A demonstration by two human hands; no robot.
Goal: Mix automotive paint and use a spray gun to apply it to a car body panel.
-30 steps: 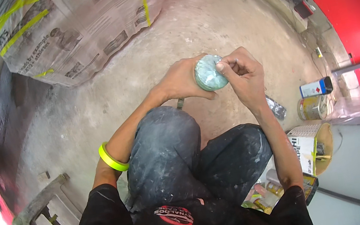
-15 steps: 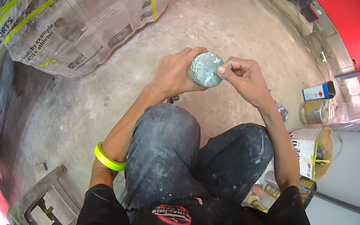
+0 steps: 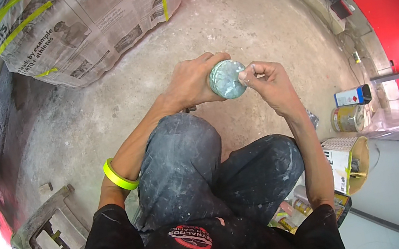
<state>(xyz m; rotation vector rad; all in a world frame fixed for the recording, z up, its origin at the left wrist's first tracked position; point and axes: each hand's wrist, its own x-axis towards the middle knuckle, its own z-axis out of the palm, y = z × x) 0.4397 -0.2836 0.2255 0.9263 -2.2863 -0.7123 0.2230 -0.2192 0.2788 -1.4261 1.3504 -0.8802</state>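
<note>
Crouched over the concrete floor (image 3: pixel 256 23), the left hand (image 3: pixel 192 80) clenches a pale green round tin (image 3: pixel 227 79) at twelve o'clock above the knees while the right hand (image 3: pixel 263 84) pinches its lid edge at three o'clock, best pried gently, tin steady.

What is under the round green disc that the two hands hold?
Under the round green disc are the concrete floor and a knee in grey trousers. The left hand covers its back; the right hand pinches its edge, so its underside is hidden.
</note>
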